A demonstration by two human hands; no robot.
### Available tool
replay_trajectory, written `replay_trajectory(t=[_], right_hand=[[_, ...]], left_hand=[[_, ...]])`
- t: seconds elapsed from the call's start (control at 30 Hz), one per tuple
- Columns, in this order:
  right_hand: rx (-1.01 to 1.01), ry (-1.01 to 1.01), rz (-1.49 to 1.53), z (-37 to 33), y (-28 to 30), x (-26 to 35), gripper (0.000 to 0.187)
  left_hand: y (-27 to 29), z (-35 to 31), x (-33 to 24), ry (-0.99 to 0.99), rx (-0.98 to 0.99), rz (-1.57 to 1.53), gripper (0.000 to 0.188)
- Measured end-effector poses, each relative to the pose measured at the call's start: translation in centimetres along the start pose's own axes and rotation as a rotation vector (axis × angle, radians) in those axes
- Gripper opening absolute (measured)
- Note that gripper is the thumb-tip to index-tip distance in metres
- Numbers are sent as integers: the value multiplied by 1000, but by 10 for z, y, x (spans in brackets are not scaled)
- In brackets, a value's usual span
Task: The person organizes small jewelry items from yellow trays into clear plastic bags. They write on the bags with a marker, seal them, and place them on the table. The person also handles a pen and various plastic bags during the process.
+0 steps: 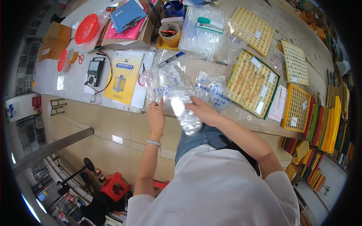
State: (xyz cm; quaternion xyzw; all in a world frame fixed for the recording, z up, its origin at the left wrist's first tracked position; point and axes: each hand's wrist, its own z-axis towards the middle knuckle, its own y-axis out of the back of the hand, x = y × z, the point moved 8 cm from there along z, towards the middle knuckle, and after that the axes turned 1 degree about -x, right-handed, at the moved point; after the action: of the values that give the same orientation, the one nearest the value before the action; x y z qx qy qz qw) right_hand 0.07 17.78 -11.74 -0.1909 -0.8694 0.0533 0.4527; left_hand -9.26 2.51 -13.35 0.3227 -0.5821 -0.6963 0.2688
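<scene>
My right hand (203, 111) closes its fingers and thumb on a clear plastic bag (185, 116), a shiny, crinkled one hanging over the table's front edge. Left of it, my left hand (155, 115) rests at the edge with fingers apart, close to another clear bag (155, 81) that lies flat. Whether its fingertips touch that bag is hard to make out. A bag of small pale beads or chain (184, 79) lies just beyond the right hand. Further right is a clear bag with blue handwriting (215, 90).
A green-edged tray of gold pieces (249, 84) and more yellow compartment trays (296, 107) stand on the right. To the left lie a yellow booklet (122, 81), a meter with leads (96, 69) and red scissors (141, 79). A stapler (209, 25) lies at the back.
</scene>
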Motion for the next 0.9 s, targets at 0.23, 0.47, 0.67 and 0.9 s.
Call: replay_trajectory(t=[0.23, 0.47, 0.67, 0.9], right_hand=[[-290, 511, -602, 74, -62, 4, 43], [-391, 234, -973, 68, 38, -4, 24], [-225, 262, -788, 91, 46, -15, 19], [-58, -33, -227, 76, 59, -66, 15]], left_hand=[[-39, -29, 59, 187, -60, -365, 38], [-1, -37, 58, 366, -20, -473, 30], [-25, 4, -19, 465, 88, -1156, 14], [-86, 27, -52, 568, 514, -1109, 27]])
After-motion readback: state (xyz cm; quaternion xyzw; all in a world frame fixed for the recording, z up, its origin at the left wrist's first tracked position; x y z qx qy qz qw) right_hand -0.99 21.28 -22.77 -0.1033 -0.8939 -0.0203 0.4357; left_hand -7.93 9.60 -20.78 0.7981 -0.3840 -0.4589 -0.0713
